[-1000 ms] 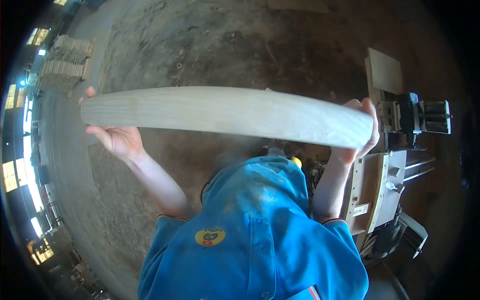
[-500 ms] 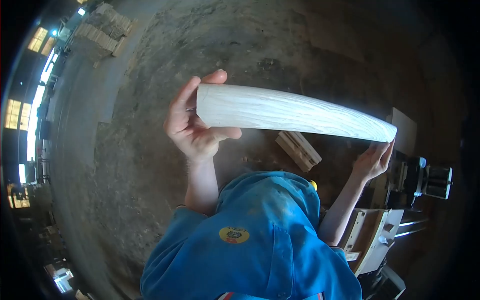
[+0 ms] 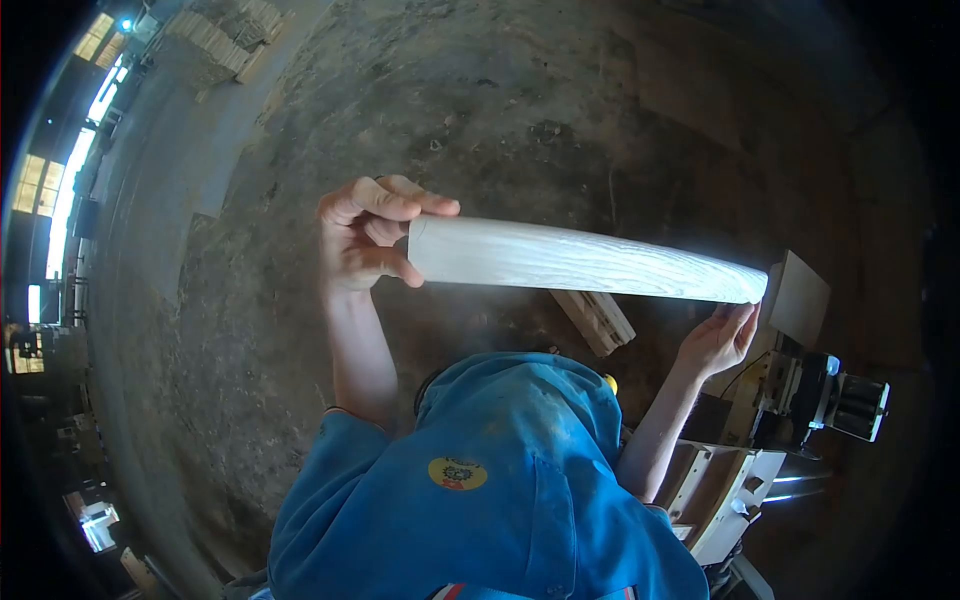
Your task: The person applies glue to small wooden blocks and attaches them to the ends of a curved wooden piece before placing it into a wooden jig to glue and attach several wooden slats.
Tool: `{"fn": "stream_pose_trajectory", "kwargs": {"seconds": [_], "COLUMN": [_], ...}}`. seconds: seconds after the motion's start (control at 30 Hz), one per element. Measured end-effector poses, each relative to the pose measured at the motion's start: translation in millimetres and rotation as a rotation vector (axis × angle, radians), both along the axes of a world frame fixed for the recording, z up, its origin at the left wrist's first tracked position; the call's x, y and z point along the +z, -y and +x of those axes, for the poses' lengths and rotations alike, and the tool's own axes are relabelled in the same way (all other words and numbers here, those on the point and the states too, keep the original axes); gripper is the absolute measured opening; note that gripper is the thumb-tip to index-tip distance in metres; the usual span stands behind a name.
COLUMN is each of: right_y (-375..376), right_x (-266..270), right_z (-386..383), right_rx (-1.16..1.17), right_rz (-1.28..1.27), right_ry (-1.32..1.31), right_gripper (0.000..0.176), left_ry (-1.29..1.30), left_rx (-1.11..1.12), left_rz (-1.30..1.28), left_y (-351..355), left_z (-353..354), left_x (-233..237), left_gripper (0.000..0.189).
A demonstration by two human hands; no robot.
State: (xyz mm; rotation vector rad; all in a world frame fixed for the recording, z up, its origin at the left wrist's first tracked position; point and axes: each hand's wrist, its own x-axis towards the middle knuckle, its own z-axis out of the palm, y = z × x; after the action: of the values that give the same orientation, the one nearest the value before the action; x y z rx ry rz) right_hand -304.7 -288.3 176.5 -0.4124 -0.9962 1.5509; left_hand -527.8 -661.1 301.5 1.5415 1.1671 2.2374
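A pale, long wooden piece [image 3: 580, 262] with visible grain is held up in front of my chest. It narrows and curves toward its right end. My left hand [image 3: 365, 235] is closed around the wide left end, with fingers along the top edge and the thumb at the lower corner. Under the narrow right end, my right hand [image 3: 720, 340] pinches the tip between its fingers. Part of the right fingers is hidden behind the wood.
Several wooden strips [image 3: 597, 322] lie on the dusty concrete floor [image 3: 470, 120] below the piece. At the right stand a dark machine [image 3: 815, 395], a pale board [image 3: 798, 300] and a wooden frame [image 3: 715, 490]. Stacked wood [image 3: 215, 45] sits at far left.
The wooden piece has dropped slightly in view and turned, so its broad face looks narrower. My left fingers have shifted from spread around the end to gripping its edges.
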Motion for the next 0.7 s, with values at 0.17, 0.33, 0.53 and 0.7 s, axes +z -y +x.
{"fn": "stream_pose_trajectory", "kwargs": {"seconds": [0.17, 0.33, 0.53, 0.7], "right_y": [9, 38, 58, 74], "right_x": [-8, 10, 25, 55], "right_z": [2, -3, 14, 11], "right_rx": [-0.062, -0.088, -0.111, -0.127], "right_rz": [-0.028, 0.037, 0.259, 0.388], "right_ry": [0.033, 0.024, 0.01, 0.018], "right_gripper": [0.025, 0.016, 0.01, 0.029], "left_ry": [0.121, 0.207, 0.368, 0.457], "left_rx": [-0.187, -0.336, -0.255, -0.232], "left_rz": [-0.018, -0.014, 0.088, 0.145], "left_y": [7, 30, 68, 78], "left_z": [-4, -31, -57, -62], "left_x": [-4, -23, -67, -88], "left_gripper": [0.041, 0.041, 0.039, 0.044]}}
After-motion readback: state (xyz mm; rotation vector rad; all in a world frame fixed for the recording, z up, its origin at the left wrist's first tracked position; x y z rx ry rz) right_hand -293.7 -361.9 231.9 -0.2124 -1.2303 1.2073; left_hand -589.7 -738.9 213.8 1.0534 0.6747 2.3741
